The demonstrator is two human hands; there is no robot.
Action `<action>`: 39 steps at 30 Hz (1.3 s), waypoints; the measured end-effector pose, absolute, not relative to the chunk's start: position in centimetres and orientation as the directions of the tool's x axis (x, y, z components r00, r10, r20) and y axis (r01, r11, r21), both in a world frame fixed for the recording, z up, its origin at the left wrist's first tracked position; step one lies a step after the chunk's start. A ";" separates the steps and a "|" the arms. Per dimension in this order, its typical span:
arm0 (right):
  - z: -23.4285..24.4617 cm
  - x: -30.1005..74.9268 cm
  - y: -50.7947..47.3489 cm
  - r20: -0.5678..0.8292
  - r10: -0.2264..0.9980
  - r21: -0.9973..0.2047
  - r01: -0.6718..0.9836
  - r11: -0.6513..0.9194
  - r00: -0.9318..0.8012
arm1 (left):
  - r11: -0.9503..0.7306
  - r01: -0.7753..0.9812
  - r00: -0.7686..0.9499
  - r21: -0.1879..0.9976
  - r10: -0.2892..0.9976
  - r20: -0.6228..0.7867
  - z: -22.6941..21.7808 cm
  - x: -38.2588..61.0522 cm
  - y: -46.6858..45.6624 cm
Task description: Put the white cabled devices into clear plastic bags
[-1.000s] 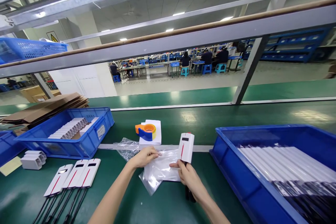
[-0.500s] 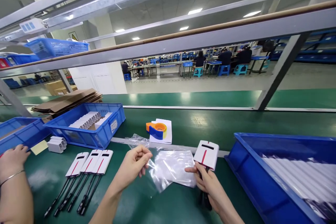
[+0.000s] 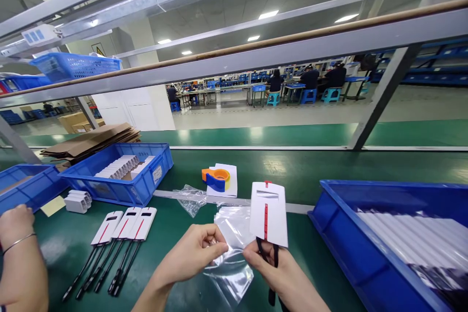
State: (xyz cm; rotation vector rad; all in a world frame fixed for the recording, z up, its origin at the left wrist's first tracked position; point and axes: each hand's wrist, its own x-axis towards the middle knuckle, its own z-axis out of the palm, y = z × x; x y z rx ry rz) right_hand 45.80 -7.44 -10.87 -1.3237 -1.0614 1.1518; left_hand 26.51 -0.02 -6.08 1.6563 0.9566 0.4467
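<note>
My right hand (image 3: 272,265) holds a white card with a red stripe (image 3: 268,213) upright by its lower end, black cords (image 3: 272,273) hanging below it. My left hand (image 3: 193,252) pinches the edge of a clear plastic bag (image 3: 232,248), which is lifted off the green table between both hands. The right fingers also touch the bag's edge. Three similar white cards with black cords (image 3: 126,226) lie side by side on the table to the left.
A blue bin of white parts (image 3: 365,248) stands at right, another blue bin (image 3: 120,173) at back left beside stacked cardboard (image 3: 91,141). An orange-blue tape dispenser (image 3: 216,178) sits on paper. Another person's hand with a bracelet (image 3: 16,234) rests at far left.
My right hand raised the white card upright and brought it toward the bag. My left hand lifted the bag's edge and moved closer to the right hand.
</note>
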 end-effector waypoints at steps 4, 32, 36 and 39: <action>-10.7 45.1 -7.8 -0.056 0.979 -0.997 0.045 -0.065 0.194 | -0.030 0.343 0.617 0.939 0.761 -0.201 -6.6 26.4 -0.1; -14.8 45.8 -7.6 -0.046 0.993 -0.999 0.017 -0.048 0.108 | -0.498 0.257 0.598 0.828 0.755 0.269 -10.4 29.2 -4.1; -14.0 46.0 -7.8 -0.082 0.996 -0.996 0.041 -0.080 -0.035 | -0.689 0.121 0.636 0.715 0.607 0.477 -12.0 29.1 -4.5; -12.9 46.6 -8.5 -0.074 0.993 -0.995 0.077 -0.068 -0.090 | -0.701 0.132 0.607 0.701 0.616 0.502 -11.4 27.8 -4.1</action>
